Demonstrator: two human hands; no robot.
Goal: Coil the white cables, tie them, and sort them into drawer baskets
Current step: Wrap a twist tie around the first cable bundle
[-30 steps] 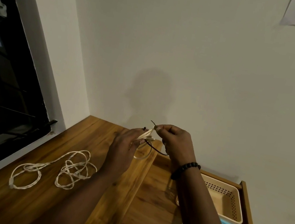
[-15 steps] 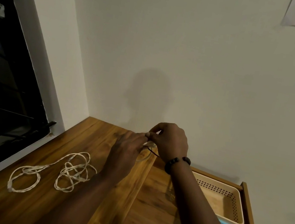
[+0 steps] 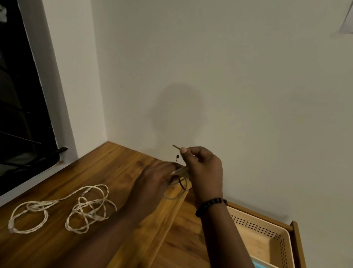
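The right hand point(image 3: 203, 171) pinches a dark tie point(image 3: 176, 147); the left hand point(image 3: 156, 177) grips a small coil point(image 3: 176, 189). A loose cable point(image 3: 65, 208) lies on the desk point(image 3: 12, 246).

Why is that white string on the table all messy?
The loose white cable lies in tangled loops on the wooden table, not yet coiled or tied. The hands, left and right, are busy tying another coil with a dark tie. Nothing looks broken.
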